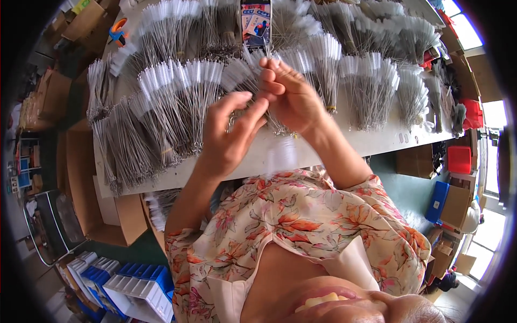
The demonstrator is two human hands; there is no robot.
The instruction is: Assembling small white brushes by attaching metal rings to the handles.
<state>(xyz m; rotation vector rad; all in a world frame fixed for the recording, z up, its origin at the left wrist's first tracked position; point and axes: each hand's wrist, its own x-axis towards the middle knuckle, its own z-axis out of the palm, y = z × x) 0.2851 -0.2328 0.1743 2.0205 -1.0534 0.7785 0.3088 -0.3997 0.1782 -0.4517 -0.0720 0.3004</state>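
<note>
My left hand (231, 129) and my right hand (293, 97) are raised close together over the near edge of the table. The right fingers are pinched together; what is between them is hidden. The left fingers are bent and slightly smeared by motion, with their tips close to the right hand. Below the hands hangs the white bristle end of a wire brush (283, 155), blurred; which hand holds it, if either, I cannot tell. Behind the hands lie bundles of wire brushes (180, 102), with white bristles at the far end and thin metal stems toward me.
A phone (256, 24) stands among the brushes at the back of the pale table (344, 148). Orange-handled scissors (118, 31) lie far left. Cardboard boxes (94, 199) and blue and white bins (137, 290) are at lower left; a red container (459, 159) is at right.
</note>
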